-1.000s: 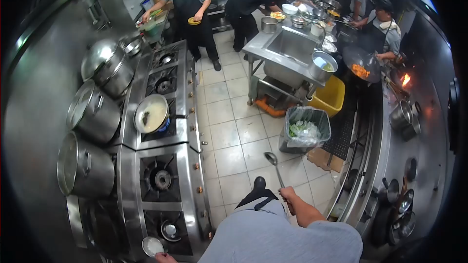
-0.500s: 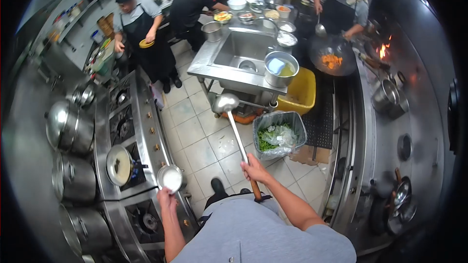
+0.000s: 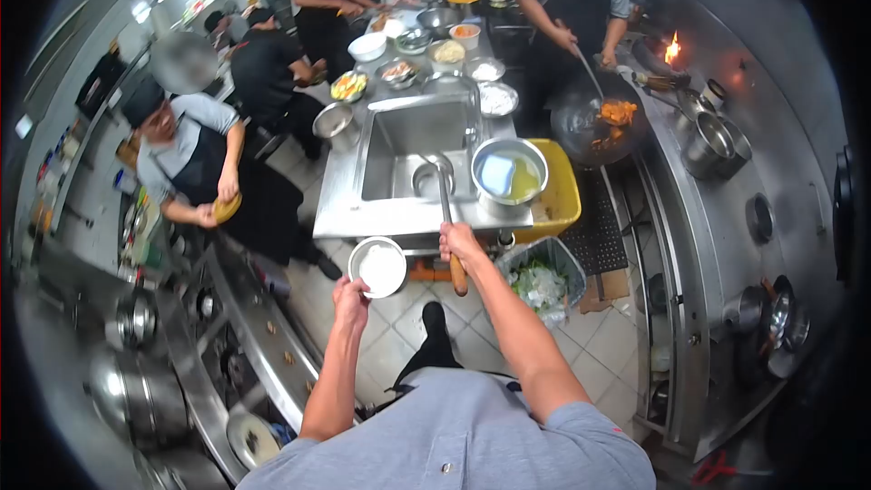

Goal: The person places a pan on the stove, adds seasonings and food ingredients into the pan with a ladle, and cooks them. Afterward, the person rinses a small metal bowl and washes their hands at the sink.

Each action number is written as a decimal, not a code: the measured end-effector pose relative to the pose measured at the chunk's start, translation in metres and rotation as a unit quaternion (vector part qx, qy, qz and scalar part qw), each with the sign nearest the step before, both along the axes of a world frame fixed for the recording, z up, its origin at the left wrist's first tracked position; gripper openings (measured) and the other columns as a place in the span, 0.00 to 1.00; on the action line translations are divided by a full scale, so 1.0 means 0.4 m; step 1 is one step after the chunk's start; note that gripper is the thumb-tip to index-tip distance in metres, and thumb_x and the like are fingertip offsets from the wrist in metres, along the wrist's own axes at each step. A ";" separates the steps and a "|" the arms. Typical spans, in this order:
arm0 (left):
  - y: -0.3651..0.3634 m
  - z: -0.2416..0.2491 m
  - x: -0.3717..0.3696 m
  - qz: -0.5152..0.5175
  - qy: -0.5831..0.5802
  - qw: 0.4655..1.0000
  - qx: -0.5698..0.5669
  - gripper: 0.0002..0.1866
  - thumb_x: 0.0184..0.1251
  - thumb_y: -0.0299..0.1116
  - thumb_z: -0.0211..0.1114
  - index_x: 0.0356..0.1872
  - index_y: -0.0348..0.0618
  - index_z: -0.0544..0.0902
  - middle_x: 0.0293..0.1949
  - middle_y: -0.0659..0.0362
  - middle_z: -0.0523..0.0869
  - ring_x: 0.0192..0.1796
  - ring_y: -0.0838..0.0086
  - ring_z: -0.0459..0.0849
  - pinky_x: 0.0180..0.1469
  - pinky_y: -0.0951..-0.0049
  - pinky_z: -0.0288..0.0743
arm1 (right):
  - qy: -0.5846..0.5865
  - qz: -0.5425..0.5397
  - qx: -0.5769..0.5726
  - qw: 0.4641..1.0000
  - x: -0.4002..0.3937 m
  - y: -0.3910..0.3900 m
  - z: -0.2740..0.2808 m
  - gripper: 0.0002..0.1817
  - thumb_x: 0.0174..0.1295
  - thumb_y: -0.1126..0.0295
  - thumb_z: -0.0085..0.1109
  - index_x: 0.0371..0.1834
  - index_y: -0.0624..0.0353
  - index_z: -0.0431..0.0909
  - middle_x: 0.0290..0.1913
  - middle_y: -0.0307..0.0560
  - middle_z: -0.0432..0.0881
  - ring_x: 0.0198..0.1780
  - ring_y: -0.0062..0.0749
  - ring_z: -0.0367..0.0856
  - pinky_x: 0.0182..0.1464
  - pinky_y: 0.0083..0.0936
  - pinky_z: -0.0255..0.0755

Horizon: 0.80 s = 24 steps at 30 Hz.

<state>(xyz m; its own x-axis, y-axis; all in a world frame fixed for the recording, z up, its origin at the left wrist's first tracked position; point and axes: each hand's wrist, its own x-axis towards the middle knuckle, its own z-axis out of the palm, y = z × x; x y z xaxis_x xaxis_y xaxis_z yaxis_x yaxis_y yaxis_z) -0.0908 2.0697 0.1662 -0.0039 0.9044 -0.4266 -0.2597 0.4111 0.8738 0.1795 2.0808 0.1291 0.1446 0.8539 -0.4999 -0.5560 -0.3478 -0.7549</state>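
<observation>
My left hand [image 3: 350, 301] grips the near rim of a round metal bowl [image 3: 377, 267] with something white in it, held over the floor in front of the sink counter. My right hand [image 3: 461, 243] is closed round the handle of a long ladle [image 3: 445, 195]. The ladle's wooden end points back toward me, and its head is down in the sink [image 3: 390, 150], over the round drain part. Right of the ladle, a metal pot [image 3: 509, 204] with yellowish liquid and a pale blue item stands on the sink's corner.
A stove [image 3: 263, 331] runs along the left, with a pan [image 3: 253, 440] on it. A person [image 3: 204, 154] stands at the left. Another person [image 3: 581, 9] works a wok [image 3: 594, 118] at the right. A lined bin [image 3: 542, 281] and yellow tub [image 3: 564, 186] stand below the sink's right side.
The view has turned and moved closer to the sink. The ladle head has gone from above the floor into the sink. The bowl has moved from beside the stove to the sink's front.
</observation>
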 end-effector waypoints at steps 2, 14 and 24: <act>0.120 -0.018 0.010 -0.039 0.014 0.999 -0.011 0.25 0.43 0.19 0.60 0.49 0.39 0.73 0.35 0.59 0.80 0.35 0.74 0.78 0.38 0.70 0.71 | 0.094 -0.034 -0.008 0.995 0.031 0.133 -0.045 0.10 0.73 0.68 0.44 0.30 0.53 0.65 0.19 0.33 0.61 0.15 0.19 0.59 0.14 0.21 0.56; 0.388 -0.029 0.010 -0.125 0.022 0.990 -0.067 0.31 0.44 0.16 0.61 0.55 0.37 0.67 0.33 0.56 0.80 0.28 0.75 0.76 0.28 0.74 0.68 | 0.032 -0.132 -0.048 0.990 0.036 0.217 0.029 0.12 0.74 0.64 0.48 0.31 0.54 0.64 0.20 0.35 0.63 0.16 0.20 0.61 0.15 0.24 0.61; 0.332 -0.043 0.027 -0.069 0.053 0.994 -0.066 0.25 0.51 0.21 0.62 0.55 0.34 0.71 0.32 0.59 0.80 0.31 0.75 0.78 0.33 0.71 0.71 | -0.101 0.014 -0.054 0.993 -0.010 -0.110 0.235 0.12 0.75 0.63 0.49 0.33 0.54 0.62 0.20 0.33 0.65 0.13 0.18 0.61 0.13 0.21 0.60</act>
<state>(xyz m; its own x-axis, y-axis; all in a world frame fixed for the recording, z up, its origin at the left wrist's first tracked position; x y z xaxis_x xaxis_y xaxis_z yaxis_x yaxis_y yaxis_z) -0.0800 2.2025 0.1489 0.0641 0.8360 -0.5449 -0.1018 0.5487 0.8298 0.1755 2.0368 0.2230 0.2287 0.8021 -0.5516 -0.3862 -0.4454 -0.8078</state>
